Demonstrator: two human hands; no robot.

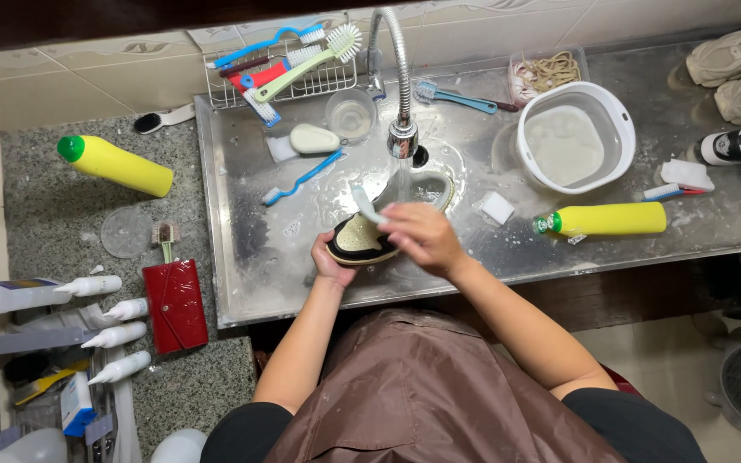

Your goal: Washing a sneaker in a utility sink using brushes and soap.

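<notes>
My left hand (329, 260) grips the heel end of a black shoe (360, 240) with a pale insole, held over the wet steel sink (250, 257). My right hand (422, 236) holds a light-coloured brush (364, 204) against the shoe's inside. Water runs from the flexible tap (401, 129) just above the shoe.
A white tub of soapy water (573, 137) stands to the right, with a yellow bottle (606, 219) lying before it. Brushes fill a wire rack (289, 64) at the back. Another yellow bottle (117, 165) and a red wallet (175, 304) lie on the granite counter at left. Shoes (735, 64) sit far right.
</notes>
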